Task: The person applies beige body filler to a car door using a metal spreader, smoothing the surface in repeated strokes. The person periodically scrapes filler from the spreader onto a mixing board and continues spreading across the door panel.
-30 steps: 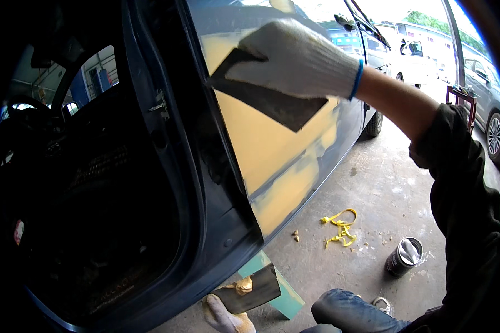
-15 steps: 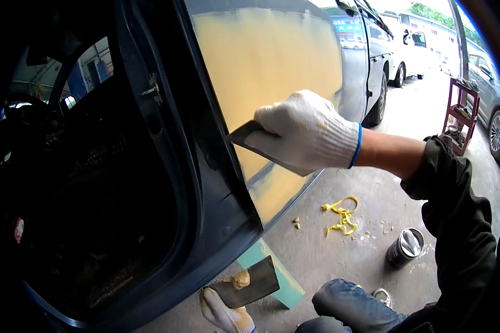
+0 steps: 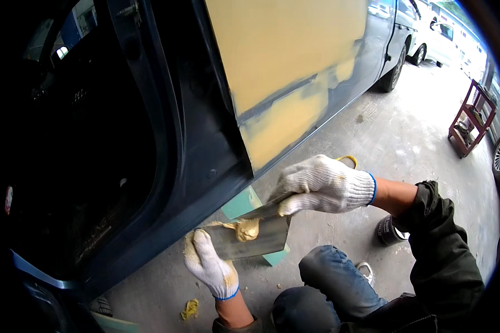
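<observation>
My left hand (image 3: 214, 269), in a white knit glove with putty smears, grips one end of a flat grey metal plate (image 3: 268, 242). A lump of tan body filler putty (image 3: 248, 230) sits on that plate. Above it, my gloved right hand (image 3: 332, 186) is closed on a putty spreader (image 3: 265, 212), whose blade reaches along the plate's upper edge beside the putty. Whether blade and plate touch I cannot tell. The car door (image 3: 286, 50) behind my hands is coated with yellowish filler over dark and grey paint.
A dark open door frame (image 3: 183, 139) fills the left. Below my hands lies a green board (image 3: 241, 203). To the right are a dark can (image 3: 388, 230), a yellow strip (image 3: 347, 160) and a red trolley (image 3: 472, 119). My knees (image 3: 333, 277) are near, and yellow scrap (image 3: 190, 309) lies on the floor.
My right hand has come down from the door panel to the plate, spreader still in its grip. The left hand and plate appear higher in the view, which has tilted downward.
</observation>
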`<state>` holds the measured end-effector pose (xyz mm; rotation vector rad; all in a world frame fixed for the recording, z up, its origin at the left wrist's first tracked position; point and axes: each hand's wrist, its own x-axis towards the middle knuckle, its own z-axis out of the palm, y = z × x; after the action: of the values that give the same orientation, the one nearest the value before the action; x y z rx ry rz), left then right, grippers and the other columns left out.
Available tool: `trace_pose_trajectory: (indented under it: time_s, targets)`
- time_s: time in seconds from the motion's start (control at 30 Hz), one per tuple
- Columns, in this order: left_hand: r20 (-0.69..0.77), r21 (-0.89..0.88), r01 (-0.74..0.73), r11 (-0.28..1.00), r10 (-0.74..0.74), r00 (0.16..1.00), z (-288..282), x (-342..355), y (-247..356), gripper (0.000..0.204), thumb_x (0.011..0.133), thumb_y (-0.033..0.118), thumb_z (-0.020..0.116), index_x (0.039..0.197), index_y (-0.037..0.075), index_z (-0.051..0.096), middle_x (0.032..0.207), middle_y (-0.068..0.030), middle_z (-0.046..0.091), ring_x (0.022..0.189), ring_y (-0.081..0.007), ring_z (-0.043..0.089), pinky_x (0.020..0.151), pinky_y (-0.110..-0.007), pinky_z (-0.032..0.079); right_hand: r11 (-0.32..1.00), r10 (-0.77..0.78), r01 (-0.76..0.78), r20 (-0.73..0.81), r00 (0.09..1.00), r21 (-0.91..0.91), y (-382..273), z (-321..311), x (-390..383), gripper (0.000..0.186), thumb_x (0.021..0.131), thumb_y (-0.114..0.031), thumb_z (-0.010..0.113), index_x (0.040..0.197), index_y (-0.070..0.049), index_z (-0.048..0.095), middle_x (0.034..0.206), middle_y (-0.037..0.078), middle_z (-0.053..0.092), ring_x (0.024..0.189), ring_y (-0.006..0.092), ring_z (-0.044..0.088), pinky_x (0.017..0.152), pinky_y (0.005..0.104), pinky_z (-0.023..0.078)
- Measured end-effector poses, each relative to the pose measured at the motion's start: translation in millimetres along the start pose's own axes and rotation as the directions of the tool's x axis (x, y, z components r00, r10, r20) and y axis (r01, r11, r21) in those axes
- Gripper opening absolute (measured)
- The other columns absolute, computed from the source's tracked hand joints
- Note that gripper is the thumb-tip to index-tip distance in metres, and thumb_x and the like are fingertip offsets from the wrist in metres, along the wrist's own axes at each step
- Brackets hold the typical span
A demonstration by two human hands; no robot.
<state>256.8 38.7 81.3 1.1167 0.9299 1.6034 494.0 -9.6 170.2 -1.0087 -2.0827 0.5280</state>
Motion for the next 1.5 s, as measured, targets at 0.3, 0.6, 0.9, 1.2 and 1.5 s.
trace_pose_trajectory:
  time_s: [0.3,0.6,0.9,1.2,1.5]
  targets:
    - [-0.033,0.276,-0.159,0.948,0.175,0.984,18.4,-5.4,-22.7,0.026,0.102,0.018,0.053,0.098,-0.007,0.059,0.087,-0.011,0.062,0.077,-0.016,0.058,0.071,-0.031,0.05,0.788,0.565,-0.369,-0.342,0.751,0.493,33.2,12.1,-43.1,0.028,0.097,-0.023,0.066,0.106,0.004,0.068,0.089,0.002,0.069,0.081,0.005,0.059,0.07,0.0263,0.052]
    - [0.246,0.474,-0.222,0.852,0.114,0.963,82.7,-70.4,-54.3,0.028,0.104,0.02,0.046,0.103,-0.006,0.055,0.091,-0.0141,0.059,0.086,-0.0171,0.056,0.076,-0.033,0.046,0.535,0.823,-0.339,-0.387,0.415,0.774,66.8,82.0,-83.3,0.03,0.093,-0.025,0.07,0.08,0.001,0.064,0.065,-0.006,0.049,0.065,0.0025,0.042,0.052,0.0261,0.04]
    - [0.715,0.521,-0.39,0.759,-0.139,0.685,112.9,-80.8,-62.2,0.023,0.1,0.018,0.055,0.103,-0.005,0.06,0.074,-0.0114,0.06,0.065,-0.0186,0.056,0.061,-0.036,0.047,0.569,0.814,-0.401,-0.562,0.148,0.718,102.4,31.6,-144.7,0.022,0.095,-0.022,0.067,0.099,0.0,0.069,0.078,-0.001,0.061,0.074,0.0037,0.051,0.064,0.0242,0.046]
    - [0.555,0.465,-0.059,0.883,-0.239,0.797,131.8,-87.0,-108.3,0.018,0.102,0.013,0.05,0.094,-0.002,0.058,0.082,-0.0045,0.055,0.077,-0.011,0.049,0.073,-0.029,0.044,0.816,0.377,-0.158,-0.306,0.874,0.555,106.2,-0.2,-211.2,0.033,0.09,-0.013,0.069,0.122,-0.006,0.068,0.124,0.01,0.068,0.108,0.023,0.066,0.095,0.0338,0.051]
    - [0.516,0.472,-0.058,0.88,-0.222,0.827,144.7,-89.7,-123.1,0.022,0.102,0.016,0.053,0.094,-0.002,0.063,0.084,-0.006,0.062,0.077,-0.013,0.055,0.072,-0.028,0.047,0.825,0.504,-0.418,-0.161,0.848,0.381,126.4,-13.7,-230.0,0.034,0.09,-0.02,0.07,0.121,-0.007,0.068,0.11,0.015,0.071,0.091,0.0299,0.07,0.081,0.0359,0.054]
